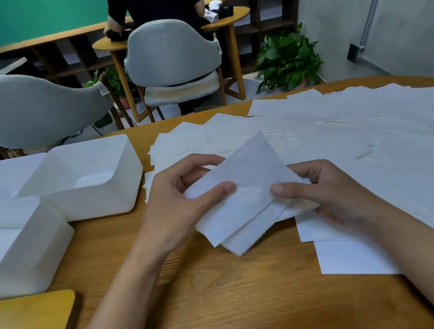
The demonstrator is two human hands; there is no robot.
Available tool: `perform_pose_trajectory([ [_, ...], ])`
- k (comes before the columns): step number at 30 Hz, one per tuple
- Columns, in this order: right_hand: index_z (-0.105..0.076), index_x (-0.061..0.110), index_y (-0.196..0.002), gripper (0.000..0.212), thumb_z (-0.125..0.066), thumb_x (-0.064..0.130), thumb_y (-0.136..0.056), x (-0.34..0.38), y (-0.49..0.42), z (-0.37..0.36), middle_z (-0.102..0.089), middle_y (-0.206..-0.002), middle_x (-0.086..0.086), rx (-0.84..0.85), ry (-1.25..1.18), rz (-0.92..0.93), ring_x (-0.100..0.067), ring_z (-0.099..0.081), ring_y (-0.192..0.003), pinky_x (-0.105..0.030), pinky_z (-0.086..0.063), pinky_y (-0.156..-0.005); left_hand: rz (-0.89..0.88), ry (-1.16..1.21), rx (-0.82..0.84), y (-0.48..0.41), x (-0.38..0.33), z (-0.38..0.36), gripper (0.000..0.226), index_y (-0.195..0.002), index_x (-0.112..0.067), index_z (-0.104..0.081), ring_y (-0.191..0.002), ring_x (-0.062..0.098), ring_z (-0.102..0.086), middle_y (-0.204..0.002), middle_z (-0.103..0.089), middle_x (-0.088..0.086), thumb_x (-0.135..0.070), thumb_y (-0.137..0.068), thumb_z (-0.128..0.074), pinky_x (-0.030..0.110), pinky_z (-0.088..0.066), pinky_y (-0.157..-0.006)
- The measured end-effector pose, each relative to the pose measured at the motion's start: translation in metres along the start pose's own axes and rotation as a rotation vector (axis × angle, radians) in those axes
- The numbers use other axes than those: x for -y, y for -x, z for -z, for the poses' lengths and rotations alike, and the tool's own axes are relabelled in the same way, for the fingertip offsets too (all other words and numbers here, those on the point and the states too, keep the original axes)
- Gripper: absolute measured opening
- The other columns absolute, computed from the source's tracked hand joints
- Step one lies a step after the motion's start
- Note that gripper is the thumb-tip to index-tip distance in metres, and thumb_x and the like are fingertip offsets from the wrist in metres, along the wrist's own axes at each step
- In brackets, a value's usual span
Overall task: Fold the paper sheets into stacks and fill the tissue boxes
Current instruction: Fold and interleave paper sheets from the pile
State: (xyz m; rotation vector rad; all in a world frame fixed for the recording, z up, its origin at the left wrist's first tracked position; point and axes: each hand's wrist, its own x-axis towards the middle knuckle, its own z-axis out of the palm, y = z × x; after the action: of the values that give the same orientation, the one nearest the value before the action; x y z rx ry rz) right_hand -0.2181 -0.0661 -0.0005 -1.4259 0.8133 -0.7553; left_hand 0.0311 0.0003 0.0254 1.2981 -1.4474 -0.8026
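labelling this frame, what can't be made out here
Head view, folded sheets: count hidden by overlap and by the left hand and right hand gripping them.
Head view, nearest tissue box: cut off by left edge; fill washed out.
Head view, wooden lid: cut off by bottom-left corner.

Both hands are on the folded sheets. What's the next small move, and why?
Probably square the stack: the left hand and right hand pinch the folded sheets, whose lower layers fan out unevenly. Aligning the edges first should let it drop cleanly into the open white box.
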Motion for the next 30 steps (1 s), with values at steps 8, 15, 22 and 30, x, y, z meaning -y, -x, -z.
perform_pose_trajectory([
  [8,-0.076,0.02,-0.115,0.045,-0.084,0.032,-0.072,0.0,0.003,-0.009,-0.08,-0.109,0.002,0.101,0.171,-0.098,-0.017,-0.076,-0.102,-0.036,-0.058,-0.092,-0.015,-0.159,0.069,-0.001,0.008,-0.006,0.024,-0.106,-0.033,-0.078,-0.102,0.005,-0.071,-0.104,-0.076,-0.02,-0.026,-0.085,-0.087,0.022,-0.058,-0.079],
  [15,-0.075,0.024,-0.111,0.037,-0.086,0.019,-0.077,0.001,0.002,-0.009,-0.079,-0.105,0.012,0.074,0.252,-0.113,-0.006,-0.074,-0.099,-0.021,-0.058,-0.084,-0.028,-0.166,-0.081,-0.004,0.015,-0.009,0.006,-0.096,-0.029,-0.078,-0.098,0.005,-0.069,-0.098,-0.075,-0.018,-0.03,-0.091,-0.08,0.021,-0.054,-0.074],
  [22,-0.079,0.022,-0.109,0.018,-0.07,0.013,-0.096,-0.008,-0.003,-0.006,-0.08,-0.107,0.004,-0.038,0.175,-0.112,-0.014,-0.076,-0.103,-0.032,-0.057,-0.093,0.077,0.023,0.075,-0.004,0.004,0.007,0.017,-0.097,-0.022,-0.078,-0.1,0.016,-0.074,-0.102,-0.079,-0.005,-0.034,-0.085,-0.08,0.034,-0.059,-0.082],
  [30,-0.065,-0.001,-0.126,0.049,-0.055,0.032,-0.09,-0.01,-0.009,-0.01,-0.065,-0.111,-0.021,-0.101,-0.366,-0.254,-0.03,-0.064,-0.098,-0.04,-0.05,-0.08,0.165,-0.062,0.073,-0.004,0.012,-0.01,0.01,-0.095,-0.023,-0.079,-0.088,0.005,-0.074,-0.093,-0.079,-0.01,-0.027,-0.087,-0.084,0.017,-0.056,-0.07],
])
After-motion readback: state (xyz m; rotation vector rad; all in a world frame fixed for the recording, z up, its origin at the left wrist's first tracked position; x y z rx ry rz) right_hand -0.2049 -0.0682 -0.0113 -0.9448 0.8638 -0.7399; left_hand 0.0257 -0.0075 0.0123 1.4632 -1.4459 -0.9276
